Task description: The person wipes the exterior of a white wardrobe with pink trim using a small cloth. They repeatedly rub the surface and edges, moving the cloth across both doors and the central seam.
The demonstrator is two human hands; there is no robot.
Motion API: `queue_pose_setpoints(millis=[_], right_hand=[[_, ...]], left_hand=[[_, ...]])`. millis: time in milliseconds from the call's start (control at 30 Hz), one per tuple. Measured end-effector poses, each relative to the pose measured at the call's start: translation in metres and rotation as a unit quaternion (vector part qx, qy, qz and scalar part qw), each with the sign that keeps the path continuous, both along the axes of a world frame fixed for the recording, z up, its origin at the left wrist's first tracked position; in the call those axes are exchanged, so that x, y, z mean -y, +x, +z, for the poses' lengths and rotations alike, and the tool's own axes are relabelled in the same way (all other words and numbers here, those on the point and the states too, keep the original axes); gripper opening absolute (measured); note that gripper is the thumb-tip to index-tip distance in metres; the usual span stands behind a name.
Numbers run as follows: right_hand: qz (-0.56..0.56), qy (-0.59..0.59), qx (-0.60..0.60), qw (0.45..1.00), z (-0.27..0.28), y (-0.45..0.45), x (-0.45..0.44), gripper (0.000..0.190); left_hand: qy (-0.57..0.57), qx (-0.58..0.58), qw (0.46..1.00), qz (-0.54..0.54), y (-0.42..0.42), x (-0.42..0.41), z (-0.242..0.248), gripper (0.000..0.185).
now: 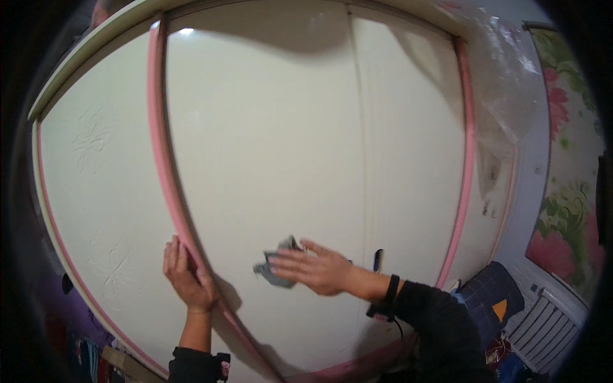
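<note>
Before me stands a wardrobe with cream sliding doors (pixel 268 158) framed by pink strips. My right hand (pixel 316 268) presses a crumpled grey-green cloth (pixel 275 275) flat against the larger door, low and near the middle. The cloth shows past the fingertips and below the palm; the rest is hidden under the hand. My left hand (pixel 187 280) is wrapped around the vertical pink door edge strip (pixel 167 191), its fingers on the left door's side and its thumb to the right. A dark recessed handle (pixel 378 260) sits just above my right forearm.
The left door panel (pixel 91 191) bears embossed flower patterns. At right are clear plastic sheeting (pixel 507 72), a floral curtain or blind (pixel 565 191), a white radiator (pixel 546 330) and a dark checked fabric item (pixel 493 297). A cardboard box (pixel 124 366) and a purple item (pixel 79 306) lie lower left.
</note>
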State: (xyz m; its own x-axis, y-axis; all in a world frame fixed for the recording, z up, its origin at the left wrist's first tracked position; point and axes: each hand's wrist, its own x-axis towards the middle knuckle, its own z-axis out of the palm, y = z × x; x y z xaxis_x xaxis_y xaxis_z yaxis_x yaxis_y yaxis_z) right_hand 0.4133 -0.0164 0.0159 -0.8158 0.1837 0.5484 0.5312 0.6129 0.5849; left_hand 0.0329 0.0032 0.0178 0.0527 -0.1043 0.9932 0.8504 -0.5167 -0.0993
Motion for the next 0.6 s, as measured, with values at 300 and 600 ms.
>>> queue_pose_setpoints(millis=[300,600], right_hand=[[-0.086,0.191,-0.235,0.949,0.217,0.098,0.013,0.069],[-0.078,0.225,-0.380,0.894,0.219,0.157,-0.005,0.064]], left_hand=[[-0.003,-0.001,1.000,0.019,-0.002,-0.004,-0.005,0.059],[-0.020,-0.003,0.999,0.025,-0.010,-0.007,-0.012,0.062]])
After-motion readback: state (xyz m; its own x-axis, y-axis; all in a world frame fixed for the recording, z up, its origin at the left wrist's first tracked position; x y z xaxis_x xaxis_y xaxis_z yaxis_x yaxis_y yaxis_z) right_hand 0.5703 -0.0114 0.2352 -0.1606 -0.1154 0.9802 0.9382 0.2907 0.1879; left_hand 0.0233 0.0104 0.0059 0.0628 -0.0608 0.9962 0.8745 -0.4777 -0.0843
